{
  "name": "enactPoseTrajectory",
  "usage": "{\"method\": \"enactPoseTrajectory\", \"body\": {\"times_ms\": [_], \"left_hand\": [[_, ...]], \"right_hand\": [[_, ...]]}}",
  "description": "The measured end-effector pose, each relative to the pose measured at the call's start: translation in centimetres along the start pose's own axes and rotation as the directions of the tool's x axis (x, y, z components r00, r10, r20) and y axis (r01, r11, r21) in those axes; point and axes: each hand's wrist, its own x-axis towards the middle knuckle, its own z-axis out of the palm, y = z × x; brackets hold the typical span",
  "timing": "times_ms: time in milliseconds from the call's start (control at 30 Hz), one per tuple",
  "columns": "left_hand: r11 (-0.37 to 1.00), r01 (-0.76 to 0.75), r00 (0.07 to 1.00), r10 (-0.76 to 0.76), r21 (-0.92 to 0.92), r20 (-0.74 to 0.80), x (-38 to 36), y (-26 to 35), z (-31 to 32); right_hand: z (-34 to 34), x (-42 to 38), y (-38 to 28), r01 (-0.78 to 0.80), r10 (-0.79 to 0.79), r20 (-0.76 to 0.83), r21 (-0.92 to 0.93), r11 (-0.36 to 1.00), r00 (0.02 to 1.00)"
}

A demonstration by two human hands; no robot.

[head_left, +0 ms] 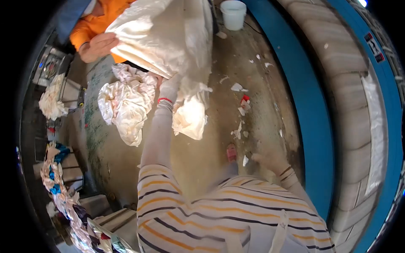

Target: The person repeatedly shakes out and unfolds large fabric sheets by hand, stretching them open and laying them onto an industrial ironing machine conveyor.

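Left hand (170, 87) holds one cloth (162, 36).

Held sheet (156, 33): cream cloth, satin-like sheen, softly creased.
Floor pile (126, 101): pale cloth, glossy, heavily crumpled.
Bucket (233, 15): white, apparently plastic, smooth.
Floor (219, 109): hard, matt, stained and rough-looking.
Blue frame (304, 101): smooth painted surface, low sheen.
Roller covering (344, 84): grey-beige, apparently cloth, matt, with seams.
Striped shirt (211, 206): matt cloth.
Orange garment (107, 17): matt cloth.
Floor scraps (237, 87): white, thin, matt; exact material not discernible.
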Motion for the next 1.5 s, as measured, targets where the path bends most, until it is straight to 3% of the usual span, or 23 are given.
{"method": "enactPoseTrajectory", "body": {"times_ms": [67, 167, 333, 433, 533, 633, 733, 867, 933, 1000, 1033, 1067, 1100, 1167, 1200, 1233, 1267, 1300, 1333, 1367, 1400, 1467, 1500], "left_hand": [[0.94, 0.224, 0.956, -0.161, -0.257, 0.246, -5.2, 2.2, 3.6], [0.743, 0.374, 0.851, -0.037, -0.555, 0.525, -12.1, 5.0, 6.9], [0.592, 0.422, 0.81, 0.093, -0.686, 0.579, -19.6, 10.0, 9.2], [0.634, 0.381, 0.801, 0.137, -0.673, 0.583, -21.4, 10.8, 10.0], [0.64, 0.353, 0.836, 0.111, -0.682, 0.537, -23.1, 10.8, 10.8], [0.578, 0.386, 0.807, 0.167, -0.719, 0.567, -23.9, 8.5, 10.5], [0.619, 0.334, 0.758, 0.272, -0.711, 0.593, -26.3, 7.9, 10.9], [0.543, 0.502, 0.655, 0.27, -0.673, 0.706, -28.9, 7.8, 12.1], [0.881, -0.063, 0.751, 0.351, -0.468, 0.56, -31.5, 7.7, 13.3], [0.912, -0.083, 0.825, 0.289, -0.401, 0.486, -33.6, 8.2, 13.7], [0.832, 0.174, 0.857, 0.136, -0.526, 0.498, -34.5, 9.1, 13.4], [0.668, 0.403, 0.847, -0.013, -0.625, 0.531, -35.1, 9.4, 12.8], [0.736, 0.302, 0.853, 0.076, -0.607, 0.516, -35.1, 8.5, 11.5], [0.768, 0.288, 0.866, 0.047, -0.573, 0.498, -38.2, 8.8, 10.4], [0.784, 0.281, 0.868, 0.038, -0.554, 0.494, -39.4, 9.0, 10.0], [0.834, 0.249, 0.78, 0.128, -0.492, 0.613, -38.4, 6.6, 8.8], [0.904, 0.22, 0.792, 0.053, -0.366, 0.608, -39.1, 4.4, 8.5], [0.955, 0.189, 0.806, -0.017, -0.23, 0.591, -40.4, 2.3, 8.0], [0.997, -0.071, 0.786, 0.051, 0.008, 0.616, -42.3, -0.5, 8.4], [0.913, -0.337, 0.75, 0.111, 0.231, 0.652, -45.4, -2.4, 9.8], [0.795, -0.418, 0.762, 0.043, 0.439, 0.647, -49.9, -3.0, 11.0], [0.746, -0.489, 0.757, 0.106, 0.452, 0.645, -55.0, -2.4, 12.5], [0.718, -0.522, 0.754, 0.137, 0.46, 0.643, -57.6, -2.1, 13.3]], "right_hand": [[-1.9, 0.2, -0.4, -0.108, 0.105, -0.072, -0.045, 0.993, 0.992], [-3.1, 1.2, 0.2, -0.1, 0.049, -0.284, -0.17, 0.98, 0.958], [-3.6, 3.5, -0.1, 0.096, -0.299, -0.549, -0.367, 0.925, 0.78], [-5.9, 4.0, -1.5, -0.017, 0.012, -0.075, -0.068, 0.998, 0.997], [-1.2, 3.4, 2.4, 0.036, -0.139, 0.26, 0.366, 0.93, 0.955], [0.9, -1.0, 3.2, -0.001, -0.098, 0.209, 0.428, 0.904, 0.973], [0.2, -4.4, 5.5, -0.033, 0.106, -0.093, 0.576, 0.817, 0.99], [-0.5, -5.3, 5.1, 0.177, -0.028, -0.308, 0.468, 0.866, 0.951], [0.0, -5.1, 5.0, 0.2, -0.158, -0.127, 0.492, 0.847, 0.979], [0.6, -5.9, 5.7, 0.064, -0.145, 0.137, 0.47, 0.88, 0.98], [1.2, -6.6, 6.2, -0.039, -0.095, 0.291, 0.423, 0.905, 0.952], [1.6, -7.6, 7.4, 0.268, -0.289, 0.138, 0.153, 0.951, 0.947], [1.7, -8.9, 9.0, 0.507, -0.507, 0.05, -0.166, 0.845, 0.861], [0.5, -12.8, 9.3, 0.441, -0.418, -0.196, 0.09, 0.893, 0.887], [-2.1, -15.8, 6.9, 0.144, -0.015, -0.198, 0.654, 0.742, 0.98], [-3.0, -17.3, 6.5, 0.001, 0.156, -0.092, 0.864, 0.504, 0.983], [-3.9, -18.7, 6.1, -0.081, 0.321, 0.017, 0.979, 0.186, 0.947], [-4.0, -19.3, 6.7, -0.05, 0.316, 0.003, 0.989, 0.142, 0.949], [-4.2, -20.0, 7.1, -0.014, 0.312, -0.016, 0.995, 0.094, 0.95], [-4.0, -21.5, 7.0, 0.098, 0.072, -0.198, 0.729, 0.678, 0.977], [-3.8, -23.0, 6.9, 0.245, -0.174, -0.363, 0.158, 0.956, 0.915], [-0.1, -24.0, 5.0, 0.046, 0.149, -0.187, 0.759, 0.65, 0.971], [2.6, -24.3, 5.1, 0.255, -0.158, -0.327, 0.279, 0.926, 0.932]]}}
